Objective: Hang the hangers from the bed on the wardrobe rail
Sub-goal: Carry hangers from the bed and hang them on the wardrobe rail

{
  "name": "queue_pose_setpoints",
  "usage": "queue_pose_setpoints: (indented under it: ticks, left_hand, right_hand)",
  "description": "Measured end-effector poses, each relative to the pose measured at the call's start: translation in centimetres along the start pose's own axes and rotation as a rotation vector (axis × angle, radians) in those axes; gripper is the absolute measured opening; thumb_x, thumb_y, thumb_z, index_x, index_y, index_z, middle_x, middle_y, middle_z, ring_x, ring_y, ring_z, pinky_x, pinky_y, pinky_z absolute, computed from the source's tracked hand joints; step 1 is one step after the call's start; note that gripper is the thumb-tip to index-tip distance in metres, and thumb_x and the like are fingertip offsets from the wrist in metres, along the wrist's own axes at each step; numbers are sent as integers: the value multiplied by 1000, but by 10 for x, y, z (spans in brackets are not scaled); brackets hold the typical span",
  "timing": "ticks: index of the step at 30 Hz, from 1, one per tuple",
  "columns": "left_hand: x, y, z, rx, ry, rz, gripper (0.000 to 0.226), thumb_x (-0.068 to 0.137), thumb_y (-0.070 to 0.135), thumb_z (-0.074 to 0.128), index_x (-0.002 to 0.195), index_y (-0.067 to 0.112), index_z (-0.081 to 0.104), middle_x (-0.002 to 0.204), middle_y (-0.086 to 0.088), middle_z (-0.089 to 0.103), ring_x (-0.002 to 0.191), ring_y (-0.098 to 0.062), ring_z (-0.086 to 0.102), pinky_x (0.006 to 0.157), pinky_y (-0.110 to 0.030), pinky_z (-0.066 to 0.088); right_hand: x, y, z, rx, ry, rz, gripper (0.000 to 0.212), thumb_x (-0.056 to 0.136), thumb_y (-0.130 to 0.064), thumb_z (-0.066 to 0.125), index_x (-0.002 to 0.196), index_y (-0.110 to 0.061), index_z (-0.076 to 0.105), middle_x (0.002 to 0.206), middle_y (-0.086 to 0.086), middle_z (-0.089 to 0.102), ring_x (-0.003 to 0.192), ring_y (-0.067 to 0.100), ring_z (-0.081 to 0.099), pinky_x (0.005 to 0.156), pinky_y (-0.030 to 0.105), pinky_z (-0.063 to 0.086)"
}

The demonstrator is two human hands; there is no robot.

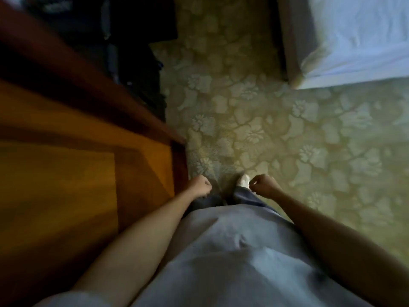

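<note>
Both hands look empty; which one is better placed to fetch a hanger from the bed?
Probably the right hand: the bed lies ahead on its side, across the carpet. The left hand hangs beside the wooden wardrobe door. No hangers are visible.

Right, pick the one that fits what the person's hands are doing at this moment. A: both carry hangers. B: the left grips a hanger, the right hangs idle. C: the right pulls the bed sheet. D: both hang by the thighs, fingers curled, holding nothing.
D: the left hand and the right hand hang low over the carpet with curled fingers, and no hanger shows in either.
</note>
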State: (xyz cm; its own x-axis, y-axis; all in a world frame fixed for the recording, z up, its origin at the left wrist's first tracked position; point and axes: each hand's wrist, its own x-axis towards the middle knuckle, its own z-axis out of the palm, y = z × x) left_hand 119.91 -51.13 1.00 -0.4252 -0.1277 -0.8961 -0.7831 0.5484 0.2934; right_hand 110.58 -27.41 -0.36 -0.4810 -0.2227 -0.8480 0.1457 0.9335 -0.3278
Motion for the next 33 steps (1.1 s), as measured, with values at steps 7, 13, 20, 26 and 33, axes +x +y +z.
queue_pose_setpoints:
  ticks: [7,13,20,26,33]
  left_hand:
    - [56,168,22,165,-96,144,16,99,12,55,91,10,68,77,-4,71,57,-12,62,48,-21,47]
    - [92,283,40,348,-166,248,19,99,10,58,82,15,66,76,-4,71,59,-11,63,52,-22,48]
    - [129,338,22,454,-118,212,21,99,10,59,81,13,69,77,-8,71,65,-17,64,57,-26,51]
    - [174,381,-27,466,-56,105,16,100,3,56,91,3,70,83,-13,66,60,-11,56,42,-11,44]
    - [231,501,-61,459,-76,2,33,99,7,57,67,7,66,61,-4,64,52,-13,58,51,-22,48]
  right_hand:
    - [-27,149,-32,441,164,306,19,85,-15,59,83,-8,77,79,9,76,75,26,70,73,34,56]
    - [-45,226,-34,733,268,505,15,91,-16,62,93,-9,75,81,10,75,62,17,64,64,28,54]
    - [-11,228,-94,874,284,512,19,94,-16,62,96,-3,75,83,11,73,60,13,61,55,23,50]
    - [64,220,-240,876,385,369,20,92,-16,62,101,-5,76,88,13,76,68,17,66,69,32,57]
    - [106,238,-402,860,450,338,17,92,-15,63,100,-7,76,88,8,75,79,20,70,78,35,59]
